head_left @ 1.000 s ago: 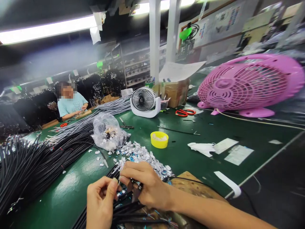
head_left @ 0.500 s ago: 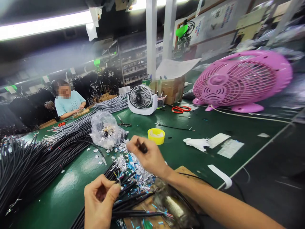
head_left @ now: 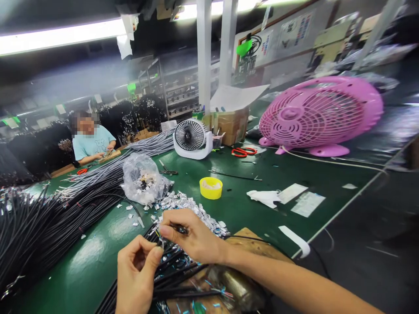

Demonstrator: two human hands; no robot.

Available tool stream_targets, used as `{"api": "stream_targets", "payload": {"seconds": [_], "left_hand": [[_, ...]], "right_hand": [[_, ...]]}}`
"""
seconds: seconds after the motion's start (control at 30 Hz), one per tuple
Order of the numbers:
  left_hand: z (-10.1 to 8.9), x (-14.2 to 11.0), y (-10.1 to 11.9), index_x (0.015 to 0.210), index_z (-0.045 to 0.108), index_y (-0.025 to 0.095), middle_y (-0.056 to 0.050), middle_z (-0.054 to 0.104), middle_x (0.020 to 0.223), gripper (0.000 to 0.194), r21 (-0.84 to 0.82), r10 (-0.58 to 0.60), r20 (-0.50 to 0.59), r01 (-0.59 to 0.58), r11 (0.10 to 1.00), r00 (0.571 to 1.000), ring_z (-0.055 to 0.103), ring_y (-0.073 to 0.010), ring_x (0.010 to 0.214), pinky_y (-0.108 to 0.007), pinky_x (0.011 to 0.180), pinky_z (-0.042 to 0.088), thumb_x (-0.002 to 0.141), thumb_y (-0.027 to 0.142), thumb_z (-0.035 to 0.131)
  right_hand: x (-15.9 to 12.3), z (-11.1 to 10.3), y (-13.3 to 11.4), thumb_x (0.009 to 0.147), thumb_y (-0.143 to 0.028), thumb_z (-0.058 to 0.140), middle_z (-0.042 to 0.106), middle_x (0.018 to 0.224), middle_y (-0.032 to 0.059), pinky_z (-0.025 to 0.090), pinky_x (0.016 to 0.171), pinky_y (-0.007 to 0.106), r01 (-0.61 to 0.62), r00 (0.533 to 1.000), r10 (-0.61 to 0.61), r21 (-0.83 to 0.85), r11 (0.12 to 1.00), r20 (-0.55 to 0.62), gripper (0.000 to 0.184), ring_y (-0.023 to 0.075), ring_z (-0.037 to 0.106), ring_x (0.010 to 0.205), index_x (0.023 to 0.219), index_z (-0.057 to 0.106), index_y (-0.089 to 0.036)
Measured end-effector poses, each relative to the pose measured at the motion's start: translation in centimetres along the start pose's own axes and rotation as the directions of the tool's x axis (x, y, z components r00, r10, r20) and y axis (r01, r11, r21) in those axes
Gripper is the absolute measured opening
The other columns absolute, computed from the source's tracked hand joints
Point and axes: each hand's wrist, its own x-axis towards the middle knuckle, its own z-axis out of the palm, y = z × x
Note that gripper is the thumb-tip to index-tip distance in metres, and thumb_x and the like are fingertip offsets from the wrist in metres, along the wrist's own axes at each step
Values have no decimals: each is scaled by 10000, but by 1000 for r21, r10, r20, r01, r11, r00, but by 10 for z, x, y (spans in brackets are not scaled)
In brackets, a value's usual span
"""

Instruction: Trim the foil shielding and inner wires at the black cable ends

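My left hand [head_left: 137,272] pinches the end of a black cable between thumb and forefinger, and thin coloured wires [head_left: 159,236] fan out of it. Close above, my right hand [head_left: 196,240] is closed round a small dark tool [head_left: 180,229]; most of it is hidden in the palm, so its kind does not show. The right thumb and forefinger meet at the wires, almost touching the left fingertips. Under both hands lie more black cables [head_left: 176,279] with stripped ends. Silvery foil scraps [head_left: 193,207] are heaped just behind the right hand.
A clear bag of scraps [head_left: 144,179], a yellow ring-shaped dish [head_left: 211,188], a white fan [head_left: 192,139], red-handled scissors [head_left: 244,151] and a pink fan [head_left: 321,115] stand on the green table [head_left: 85,266]. Long black cable bundles [head_left: 62,222] fill the left. A person [head_left: 93,139] works at the far side.
My right hand has come down and left, from above the foil scraps to the wires at my left fingertips. The left hand stays almost in place, still pinching the cable.
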Motion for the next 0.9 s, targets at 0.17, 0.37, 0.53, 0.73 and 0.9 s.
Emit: {"api": "stream_targets", "payload": {"seconds": [0.17,0.37,0.53,0.73,0.9], "left_hand": [[-4,0,-1,555,556,136,28,432,488,374,5,4,-14,-4,1000,1000,370,-82,487,-192,463,302,722,466,616],[-4,0,-3,558,567,135,22,463,489,391,22,26,-64,-24,999,998,404,-87,482,-191,464,329,722,486,612],[-3,-1,-6,569,578,135,17,472,490,384,31,36,-79,-33,999,996,408,-87,477,-190,454,333,728,482,609],[-3,-1,-6,569,582,140,18,476,481,360,54,60,-86,-55,997,994,419,-89,466,-189,446,339,736,457,608],[-1,-3,-6,589,591,144,9,511,500,329,88,84,-110,-74,993,990,459,-99,472,-187,446,366,746,433,602]], "right_hand": [[5,-13,9,872,-464,434,318,530,-45,270,468,222,-113,901,83,-46,993,-425,410,90,299,494,579,393,-179],[3,-6,5,797,-422,568,471,568,-11,309,451,201,-87,980,99,73,994,-172,331,87,382,507,633,566,-135],[-4,-1,2,769,-314,594,552,606,10,331,443,191,-29,989,40,77,997,-145,208,76,421,487,689,630,-125],[-1,-2,1,749,-262,568,519,561,-1,304,427,188,-41,992,50,80,996,-115,194,74,401,480,617,608,-125],[-1,-3,-1,746,-233,538,456,523,-20,288,425,185,-13,995,21,90,996,-94,211,71,363,473,561,538,-132]]}}
